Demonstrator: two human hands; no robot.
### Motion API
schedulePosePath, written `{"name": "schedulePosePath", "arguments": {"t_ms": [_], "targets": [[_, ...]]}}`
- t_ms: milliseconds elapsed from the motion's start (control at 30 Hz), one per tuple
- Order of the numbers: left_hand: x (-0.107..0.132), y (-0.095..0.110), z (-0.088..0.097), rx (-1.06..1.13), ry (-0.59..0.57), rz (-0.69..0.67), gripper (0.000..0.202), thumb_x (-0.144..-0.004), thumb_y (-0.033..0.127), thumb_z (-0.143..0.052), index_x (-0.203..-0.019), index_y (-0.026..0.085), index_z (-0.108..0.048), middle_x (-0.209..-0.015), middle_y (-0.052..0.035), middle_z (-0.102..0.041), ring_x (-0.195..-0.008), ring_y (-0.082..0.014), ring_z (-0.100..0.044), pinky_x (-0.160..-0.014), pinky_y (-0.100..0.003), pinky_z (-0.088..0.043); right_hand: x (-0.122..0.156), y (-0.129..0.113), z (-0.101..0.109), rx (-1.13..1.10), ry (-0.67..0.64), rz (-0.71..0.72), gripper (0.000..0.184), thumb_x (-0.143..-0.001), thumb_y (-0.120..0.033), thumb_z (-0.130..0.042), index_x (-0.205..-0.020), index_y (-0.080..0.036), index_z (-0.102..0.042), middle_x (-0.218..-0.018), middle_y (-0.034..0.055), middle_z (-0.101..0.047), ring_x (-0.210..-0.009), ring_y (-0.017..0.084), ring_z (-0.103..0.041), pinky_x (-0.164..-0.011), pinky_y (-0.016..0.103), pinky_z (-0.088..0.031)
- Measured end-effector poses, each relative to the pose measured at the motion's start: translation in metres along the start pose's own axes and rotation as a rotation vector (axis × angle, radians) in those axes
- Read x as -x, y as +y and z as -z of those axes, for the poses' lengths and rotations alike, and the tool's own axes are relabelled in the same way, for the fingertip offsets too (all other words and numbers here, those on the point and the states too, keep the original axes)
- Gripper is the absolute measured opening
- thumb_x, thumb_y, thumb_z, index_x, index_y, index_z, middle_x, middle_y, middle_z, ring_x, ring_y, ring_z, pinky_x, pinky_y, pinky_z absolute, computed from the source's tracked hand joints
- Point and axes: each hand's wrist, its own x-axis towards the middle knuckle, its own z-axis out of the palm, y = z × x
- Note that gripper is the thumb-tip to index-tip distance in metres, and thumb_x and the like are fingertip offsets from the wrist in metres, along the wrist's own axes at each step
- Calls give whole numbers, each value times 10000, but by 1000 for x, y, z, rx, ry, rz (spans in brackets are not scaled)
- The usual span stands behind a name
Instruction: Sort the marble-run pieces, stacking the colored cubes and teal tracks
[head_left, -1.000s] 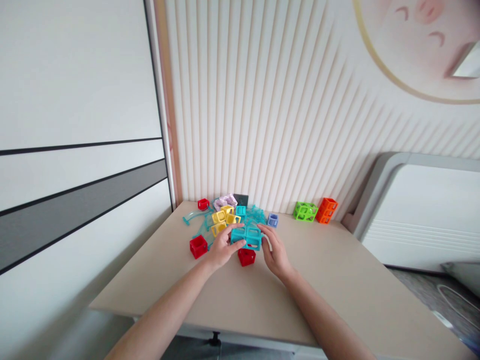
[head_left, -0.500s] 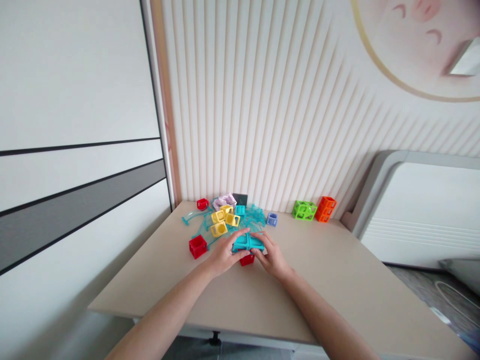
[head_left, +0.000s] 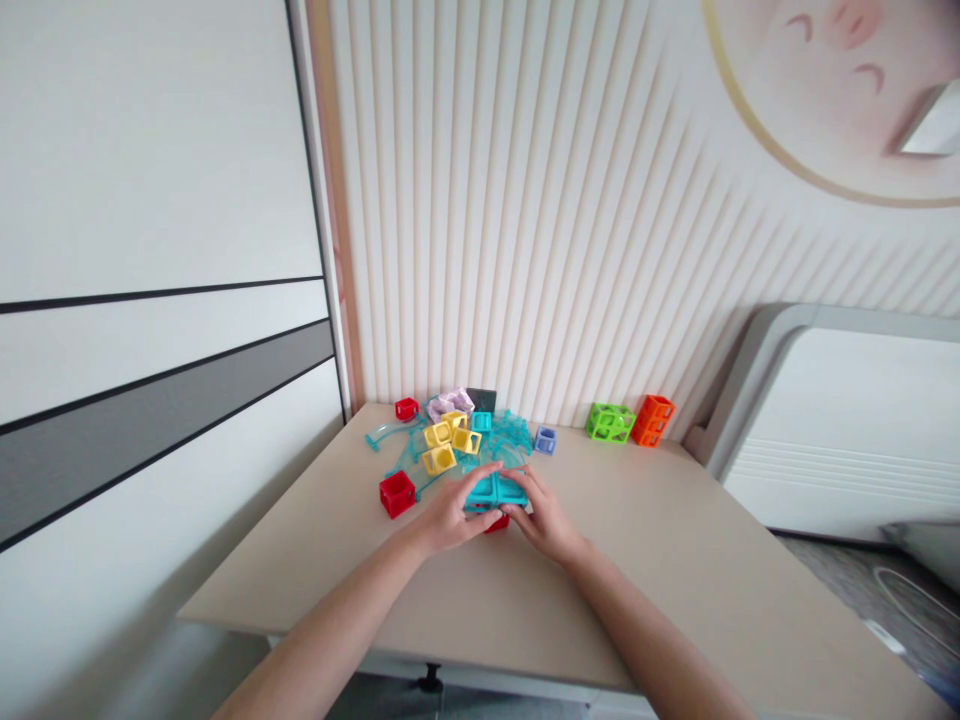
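My left hand and my right hand both grip a teal block piece made of hollow cubes, held just above the beige table. A small red hollow cube sits right under the teal piece, mostly hidden by my fingers. Another red cube stands to the left of my left hand. Behind my hands lies a pile of yellow cubes, teal clear track pieces and a lilac piece.
A small blue cube lies right of the pile. A green block and an orange block stand at the back by the ribbed wall. A third red cube sits at the back left. A white cabinet flanks the table's right.
My two hands have drawn closer together around the teal piece and lowered it onto the red cube, which is now mostly covered.
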Motion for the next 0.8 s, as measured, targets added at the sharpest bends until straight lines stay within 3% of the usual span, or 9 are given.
{"name": "schedulePosePath", "arguments": {"t_ms": [233, 400, 567, 800], "targets": [[-2, -3, 0, 20, -24, 0, 586, -877, 375, -682, -1416, 284, -470, -1378, -76, -606, -1229, -269, -603, -1022, -408, -502, -1, -1, 1, 21, -10, 18, 424, -987, -396, -503, -1380, -250, -439, -1146, 124, -598, -1047, 251, -620, -877, 376, -557], [-1, -3, 4, 15, -51, 17, 577, -873, 379, -687, -1409, 290, -492, -1349, -88, -627, -1179, -279, -637, -976, -405, -527, -2, -4, 1, 22, -23, 17, 481, -988, -417, -492, -1426, -246, -393, -1170, 135, -605, -1048, 266, -615, -877, 401, -552], [0, -5, 1, 2, -47, 12, 649, -878, 374, -683, -1465, 292, -416, -1368, -103, -610, -1144, -272, -658, -950, -391, -539, -4, -6, 9, 51, -61, 15, 545, -982, -426, -500, -1466, -232, -344, -1252, 154, -593, -1135, 287, -588, -966, 449, -505], [3, -16, -8, -53, -117, -3, 720, -822, 271, -724, -1472, 296, -415, -1347, -109, -626, -1055, -276, -694, -879, -386, -569, -10, -9, 15, 35, -97, 89, 596, -892, -579, -596, -1345, -205, -490, -1190, 157, -633, -1098, 294, -600, -949, 450, -504]]}}
